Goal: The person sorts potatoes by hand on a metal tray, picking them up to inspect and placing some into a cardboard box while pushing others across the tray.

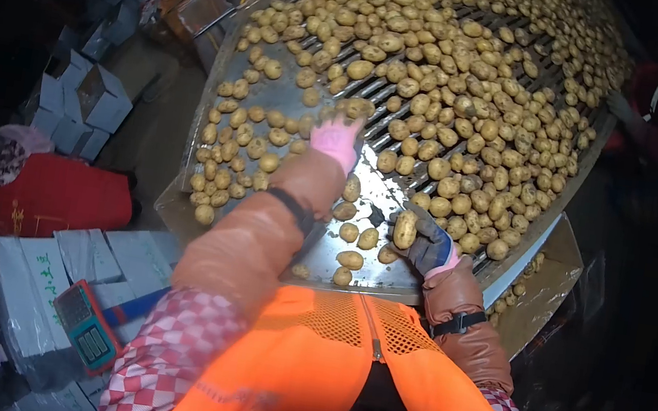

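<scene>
Metal table point(325, 246), potato point(405, 229) in right hand point(430, 249), dim room point(159, 116)

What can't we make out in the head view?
Head view, all:
Left hand: its back and blur hide any grip.
Right palm: partly behind the held potato.
Sorting table, far end: cut off by top edge.
Teal device: markings too small.
Right-side carton: depth hidden by its contents.

the one view comes from the wearer's head, facing forward and steeply down past the orange vest point(279, 368). it is wide, its corners dark and rounded. both arms point(227, 233) enter from the near side, close to the lens; the metal table point(327, 248) spreads beyond, its far part smaller and tilted.
</scene>
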The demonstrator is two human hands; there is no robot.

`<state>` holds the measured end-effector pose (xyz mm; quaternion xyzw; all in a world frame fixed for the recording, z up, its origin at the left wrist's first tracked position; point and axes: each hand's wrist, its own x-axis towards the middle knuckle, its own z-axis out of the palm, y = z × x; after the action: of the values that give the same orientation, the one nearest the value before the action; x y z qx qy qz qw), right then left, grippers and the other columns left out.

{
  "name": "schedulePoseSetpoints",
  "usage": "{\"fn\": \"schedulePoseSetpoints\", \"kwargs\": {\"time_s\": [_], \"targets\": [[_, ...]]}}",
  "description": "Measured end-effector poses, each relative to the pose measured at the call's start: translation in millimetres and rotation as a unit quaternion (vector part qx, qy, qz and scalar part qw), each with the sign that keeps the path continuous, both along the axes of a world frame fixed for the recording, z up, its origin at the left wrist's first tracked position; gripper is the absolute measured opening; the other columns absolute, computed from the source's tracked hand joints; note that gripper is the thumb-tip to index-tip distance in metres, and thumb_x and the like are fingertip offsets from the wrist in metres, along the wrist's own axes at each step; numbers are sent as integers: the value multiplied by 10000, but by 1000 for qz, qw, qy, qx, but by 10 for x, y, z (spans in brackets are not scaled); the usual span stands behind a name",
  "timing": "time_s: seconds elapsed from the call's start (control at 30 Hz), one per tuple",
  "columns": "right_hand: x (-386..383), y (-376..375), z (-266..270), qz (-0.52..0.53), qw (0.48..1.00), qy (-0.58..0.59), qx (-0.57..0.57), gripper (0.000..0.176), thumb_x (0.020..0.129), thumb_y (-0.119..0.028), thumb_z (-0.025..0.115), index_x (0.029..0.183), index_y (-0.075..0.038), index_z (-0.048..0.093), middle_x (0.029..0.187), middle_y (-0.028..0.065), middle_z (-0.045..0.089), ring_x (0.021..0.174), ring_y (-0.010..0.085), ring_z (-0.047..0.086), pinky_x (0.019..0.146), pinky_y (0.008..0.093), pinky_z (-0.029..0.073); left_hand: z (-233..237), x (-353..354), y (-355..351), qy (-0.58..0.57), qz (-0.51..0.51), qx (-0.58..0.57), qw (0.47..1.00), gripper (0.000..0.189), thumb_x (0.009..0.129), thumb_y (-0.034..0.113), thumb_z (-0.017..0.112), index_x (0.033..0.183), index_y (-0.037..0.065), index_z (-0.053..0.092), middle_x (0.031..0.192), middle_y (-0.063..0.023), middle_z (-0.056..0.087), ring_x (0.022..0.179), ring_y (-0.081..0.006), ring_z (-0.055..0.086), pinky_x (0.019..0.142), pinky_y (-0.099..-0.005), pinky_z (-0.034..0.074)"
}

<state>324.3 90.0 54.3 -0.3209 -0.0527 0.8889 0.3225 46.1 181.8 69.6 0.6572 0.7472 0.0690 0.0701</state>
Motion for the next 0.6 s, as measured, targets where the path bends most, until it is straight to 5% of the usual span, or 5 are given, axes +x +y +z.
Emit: {"fn": "schedulePoseSetpoints", "kwargs": {"time_s": [0.17,0.33,0.43,0.5,0.6], "targets": [[-58,272,-78,73,913,-249,315,542,1015,-417,526,1439,-84,471,1359,172,563,1177,362,585,958,538,526,-277,71,343,-12,-8,-173,985,302,930,271,594,1213,181,647,1195,-179,661,1151,-313,632,921,-480,505],[-86,395,-626,78,966,-113,218,556,1015,-436,530,1444,-90,456,1335,169,569,1162,348,592,954,478,529,126,-142,-89,-217,86,-168,958,485,961,451,602,1363,180,582,1147,-199,701,1028,-335,690,915,-418,524],[-208,304,-133,71,993,-17,95,563,1019,-361,521,1494,-84,403,1343,183,571,1182,349,600,954,454,536,-664,-286,-270,-487,141,-102,856,546,950,534,595,1371,187,587,1118,-192,710,987,-307,685,903,-393,518],[-327,259,151,58,997,43,40,575,1022,-312,515,1528,-80,367,1348,192,573,1195,350,605,955,438,541,358,104,-295,-411,122,-329,842,498,956,505,596,1343,192,618,1093,-202,712,974,-325,675,906,-393,510],[-346,210,96,22,996,62,58,571,1029,-282,493,1543,-78,350,1386,201,551,1227,376,589,951,433,556,160,361,-655,-351,-27,-106,930,385,968,339,592,1307,166,650,1153,-235,687,1076,-351,671,925,-392,505]]}}
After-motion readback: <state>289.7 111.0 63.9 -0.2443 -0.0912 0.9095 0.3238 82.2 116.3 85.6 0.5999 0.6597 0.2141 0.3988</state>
